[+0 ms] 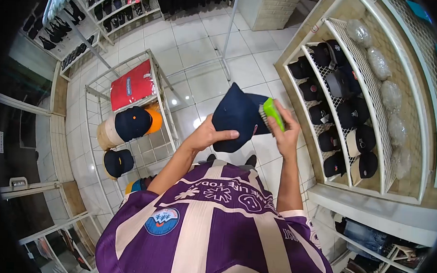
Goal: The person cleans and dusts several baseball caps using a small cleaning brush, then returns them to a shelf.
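Observation:
A dark navy cap (237,115) is held up in front of my chest. My left hand (211,136) grips its near left side, thumb laid across the outside and the other fingers hidden behind or inside it. In my right hand (285,130) is a bright green scrub brush (273,113), fingers wrapped along its back. The pale bristles face the cap and come right up against its right side, by the brim.
To the left, a white wire rack (155,79) bears a folded red garment (132,86), a navy cap with an orange brim (132,123) and a dark cap (118,163). On the right, wall shelves (304,94) hold several caps. Tiled floor (194,41) lies ahead.

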Demonstrator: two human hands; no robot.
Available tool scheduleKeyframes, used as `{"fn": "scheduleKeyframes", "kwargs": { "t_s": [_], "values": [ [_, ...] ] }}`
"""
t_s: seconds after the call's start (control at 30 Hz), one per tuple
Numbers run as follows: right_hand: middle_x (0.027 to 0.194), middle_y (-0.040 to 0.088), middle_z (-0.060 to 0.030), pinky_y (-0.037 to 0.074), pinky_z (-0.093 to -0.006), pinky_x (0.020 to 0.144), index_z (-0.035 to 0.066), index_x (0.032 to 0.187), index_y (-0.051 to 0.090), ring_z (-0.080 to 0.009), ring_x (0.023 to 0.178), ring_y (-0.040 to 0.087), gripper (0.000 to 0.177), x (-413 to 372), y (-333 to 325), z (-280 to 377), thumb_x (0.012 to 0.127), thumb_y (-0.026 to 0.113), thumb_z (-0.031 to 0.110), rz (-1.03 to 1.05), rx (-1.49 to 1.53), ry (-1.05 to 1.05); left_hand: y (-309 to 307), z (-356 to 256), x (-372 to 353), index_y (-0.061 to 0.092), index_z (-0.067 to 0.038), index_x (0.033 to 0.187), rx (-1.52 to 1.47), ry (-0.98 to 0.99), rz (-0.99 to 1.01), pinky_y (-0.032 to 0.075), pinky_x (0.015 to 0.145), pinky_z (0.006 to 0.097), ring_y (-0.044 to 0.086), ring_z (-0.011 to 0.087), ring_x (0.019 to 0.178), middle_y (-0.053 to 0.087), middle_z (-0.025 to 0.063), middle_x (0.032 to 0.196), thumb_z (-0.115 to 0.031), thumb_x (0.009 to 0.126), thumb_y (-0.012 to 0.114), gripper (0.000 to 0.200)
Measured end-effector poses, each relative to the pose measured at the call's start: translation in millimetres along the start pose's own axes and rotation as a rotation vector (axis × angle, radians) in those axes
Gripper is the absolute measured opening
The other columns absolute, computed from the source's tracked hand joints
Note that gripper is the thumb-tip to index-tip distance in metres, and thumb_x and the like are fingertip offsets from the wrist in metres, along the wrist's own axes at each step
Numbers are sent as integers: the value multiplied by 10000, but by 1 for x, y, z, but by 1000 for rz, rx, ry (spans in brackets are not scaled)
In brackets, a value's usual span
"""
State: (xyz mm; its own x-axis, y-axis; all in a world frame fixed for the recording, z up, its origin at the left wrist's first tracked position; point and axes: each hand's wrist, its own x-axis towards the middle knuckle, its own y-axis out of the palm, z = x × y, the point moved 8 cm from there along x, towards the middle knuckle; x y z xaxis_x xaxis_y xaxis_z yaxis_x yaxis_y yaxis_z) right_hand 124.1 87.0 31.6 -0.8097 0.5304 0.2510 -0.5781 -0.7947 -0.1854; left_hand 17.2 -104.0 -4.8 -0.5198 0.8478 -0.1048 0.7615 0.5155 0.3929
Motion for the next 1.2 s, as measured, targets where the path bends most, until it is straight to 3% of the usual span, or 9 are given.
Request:
{"fn": "scheduleKeyframes", "kwargs": {
  "t_s": [0.17,0.27,0.33,0.47,0.7,0.83,1.0,1.13,1.2],
  "values": [
    [1092,659,-105,486,-342,931,63,1300,693,-249,1013,620,602,-6,1,39,728,877,109,-23,-238,-203,-10,-3,-4,621,-5,1286,122,-95,98,504,967,295,642,132,1048,698,42,1136,-79,813,834,525],
    [1127,666,-93,455,-429,997,94,1265,720,-313,1117,584,622,-12,15,65,673,903,143,-47,-528,-418,-9,-18,-3,714,-30,1085,110,-65,-84,491,653,218,619,52,743,704,-16,877,-199,867,813,293],
    [1169,673,-46,346,-428,1056,173,1233,744,-307,1132,544,588,-21,38,89,673,890,274,-56,-816,-588,-6,1,0,714,-29,1075,120,-93,-38,507,665,220,623,47,753,706,-12,875,-164,896,786,236],
    [1191,663,-25,377,-395,924,192,1286,712,-257,1043,553,563,-4,76,92,741,832,260,33,-606,-550,14,-6,5,699,3,1089,220,96,151,527,714,233,633,63,814,712,6,938,-100,944,717,179],
    [1215,645,-119,429,-417,939,115,1365,650,-309,1040,570,648,-17,50,39,745,833,158,45,-530,-465,-25,-9,-10,697,1,1107,-18,-16,-137,543,742,258,660,80,813,720,16,965,-123,948,727,204],
    [1182,619,-167,445,-446,913,86,1373,631,-350,1034,557,629,-10,70,48,779,827,154,-80,-471,-407,-29,2,-2,702,14,1070,-59,-50,-156,549,688,240,670,80,755,726,24,908,-272,1001,672,295],
    [1163,633,-146,455,-452,907,101,1370,638,-346,1011,578,683,-33,95,67,727,857,169,276,-364,-589,-45,-13,1,690,-14,1088,-226,9,-325,552,750,251,668,89,826,711,23,969,-348,1050,582,353],
    [1174,641,-147,461,-438,912,111,1340,664,-337,1035,585,657,-2,74,54,712,852,148,-130,-443,-416,-30,0,3,677,-10,1122,-171,-36,-224,543,751,252,652,87,804,706,23,969,-358,1052,579,368],
    [1174,652,-132,461,-427,952,123,1307,690,-327,1075,596,637,-32,101,50,693,857,156,195,-446,-581,-42,6,10,670,-8,1134,-187,17,-293,547,753,259,658,92,814,708,27,975,-370,1049,579,384]
  ]
}}
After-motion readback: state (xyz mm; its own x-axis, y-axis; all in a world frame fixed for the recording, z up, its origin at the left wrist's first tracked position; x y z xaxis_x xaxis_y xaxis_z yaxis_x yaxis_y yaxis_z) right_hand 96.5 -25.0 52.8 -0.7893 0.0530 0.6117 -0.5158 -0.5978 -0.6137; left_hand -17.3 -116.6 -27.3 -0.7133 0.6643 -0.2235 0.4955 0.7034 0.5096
